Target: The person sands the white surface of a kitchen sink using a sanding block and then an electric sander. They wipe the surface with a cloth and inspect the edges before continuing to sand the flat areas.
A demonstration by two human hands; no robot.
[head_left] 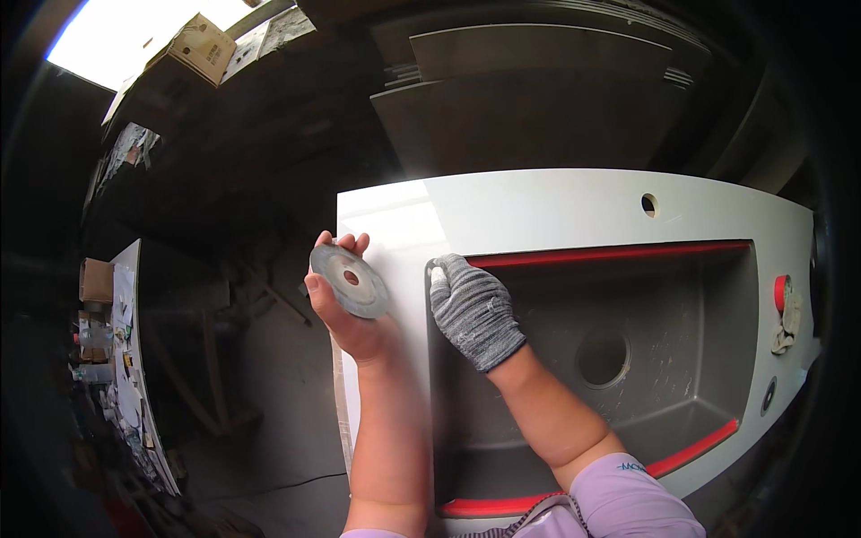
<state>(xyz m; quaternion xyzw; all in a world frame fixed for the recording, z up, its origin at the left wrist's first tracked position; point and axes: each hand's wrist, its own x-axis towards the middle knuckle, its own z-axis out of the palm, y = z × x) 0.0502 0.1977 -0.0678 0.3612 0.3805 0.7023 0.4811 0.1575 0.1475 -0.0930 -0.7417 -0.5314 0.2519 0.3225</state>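
Observation:
My left hand (345, 327) is bare and closed on a grey round disc (366, 291) with a hole in its middle, held up over the left end of a white countertop (538, 206). My right hand (475, 309) wears a grey knit glove. Its fingers are curled together at the far left corner of a dark grey sink (592, 314) set into the countertop; whatever they pinch, if anything, is hidden. Red tape (619, 255) runs along the sink's far edge, and more red tape (502, 507) lies along the near edge.
At the right end of the countertop lie a red tape roll (782, 294), a crumpled pale glove or cloth (787, 330) and another small disc (769, 395). Large panels (538, 90) lean behind. A cluttered side table (134, 377) stands at left, and a cardboard box (204, 49) sits far left.

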